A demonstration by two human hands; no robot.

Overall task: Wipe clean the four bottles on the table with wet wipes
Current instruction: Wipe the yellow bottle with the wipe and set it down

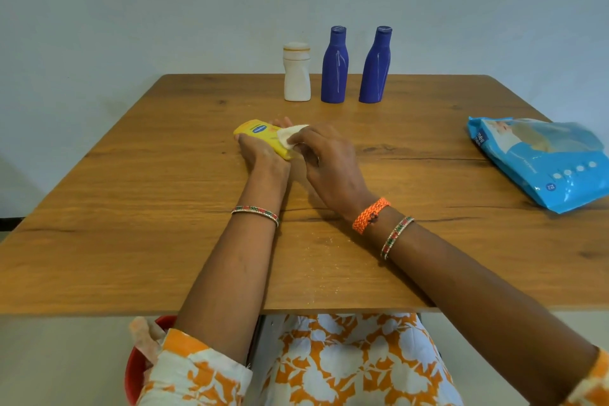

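A yellow bottle (255, 132) with a blue label lies tilted near the middle of the wooden table (131, 208). My left hand (260, 153) grips it from below. My right hand (324, 158) pinches a white wet wipe (290, 134) and presses it on the bottle's side. At the far edge a white bottle (297, 76) and two dark blue bottles (334, 66) (375, 66) stand upright in a row.
A blue pack of wet wipes (547, 161) lies at the right side of the table. A red bin (138, 366) with a used wipe in it sits on the floor below the table's near left edge. A pale wall stands close behind.
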